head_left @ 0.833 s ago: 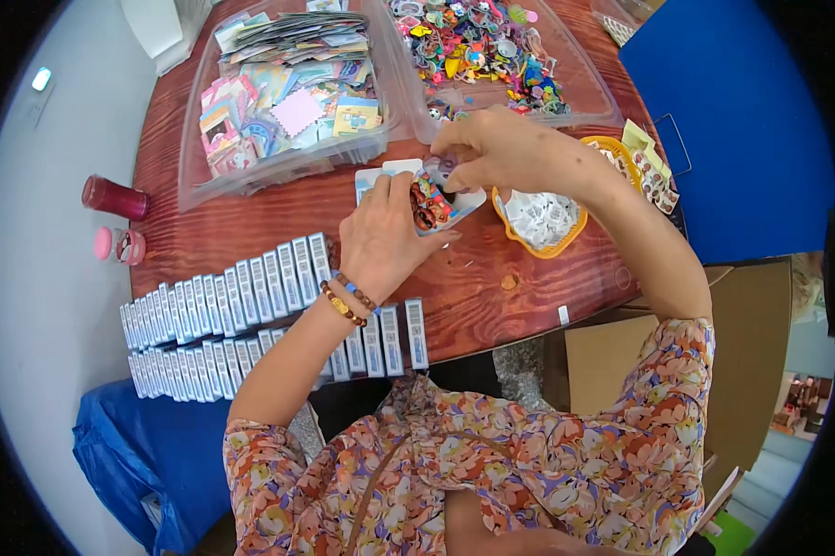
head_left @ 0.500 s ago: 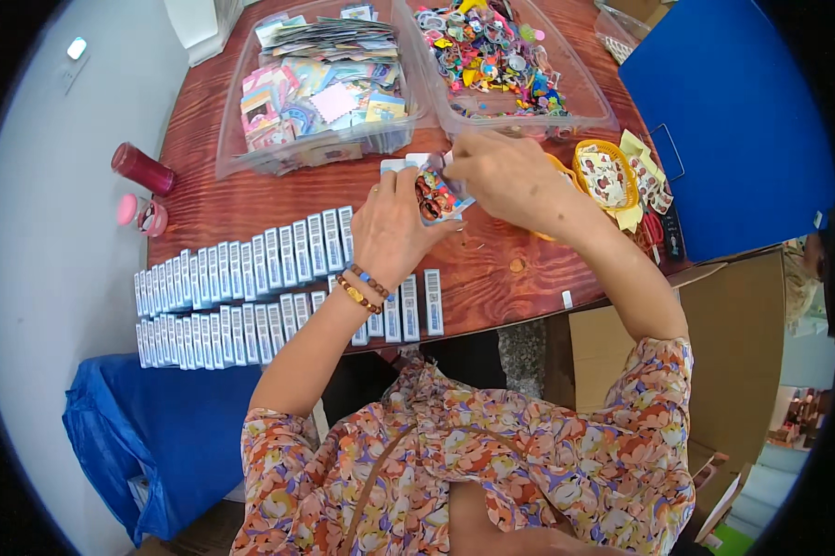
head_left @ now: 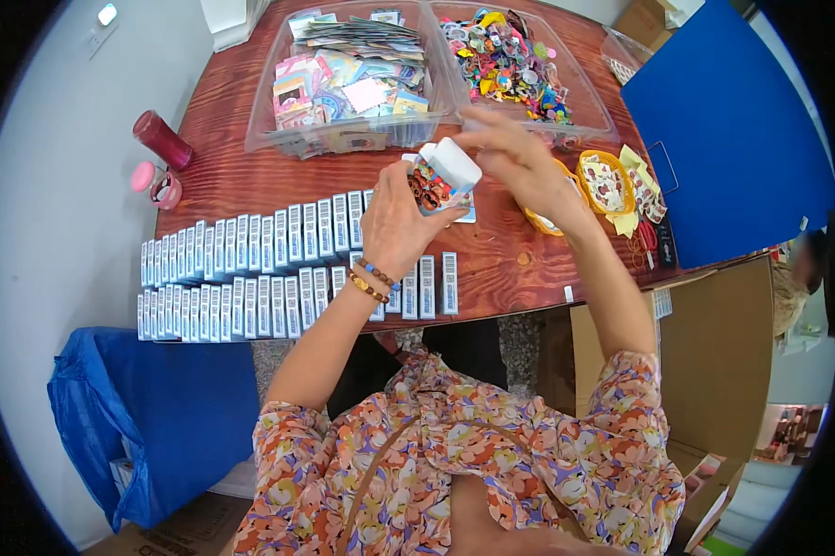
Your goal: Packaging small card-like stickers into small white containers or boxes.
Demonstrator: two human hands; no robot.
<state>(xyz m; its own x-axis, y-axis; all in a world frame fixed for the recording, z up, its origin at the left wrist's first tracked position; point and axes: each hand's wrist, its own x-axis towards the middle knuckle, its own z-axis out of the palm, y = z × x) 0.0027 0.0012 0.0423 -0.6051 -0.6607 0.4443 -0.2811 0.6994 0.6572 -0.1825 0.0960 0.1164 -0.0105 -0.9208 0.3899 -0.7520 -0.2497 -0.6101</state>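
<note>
My left hand (head_left: 392,211) is closed around a small cardboard box (head_left: 433,188) with colourful printed pictures, tilted above the table. A white flap stands up at the box's open end, and its inside is hidden from view. Just to the right of that end hovers my right hand (head_left: 521,162), fingers stretched out and slightly blurred, with nothing visible in them. Below the box, part of a pale flat piece (head_left: 469,212) shows on the table. Several narrow boxes (head_left: 278,232) stand in two long rows to the left, partly behind my left forearm.
Beyond my hands are a clear bin of cards (head_left: 260,137) and a clear bin of small colourful trinkets (head_left: 592,116). Yellow baskets (head_left: 632,190) of small printed packets and red scissors (head_left: 648,235) lie right. A red bottle (head_left: 163,141) and a pink-lidded jar (head_left: 164,190) stand left.
My right hand has lifted off the open end of the box, its bent fingers now spread. The white flap has come into sight. My left hand still holds the box.
</note>
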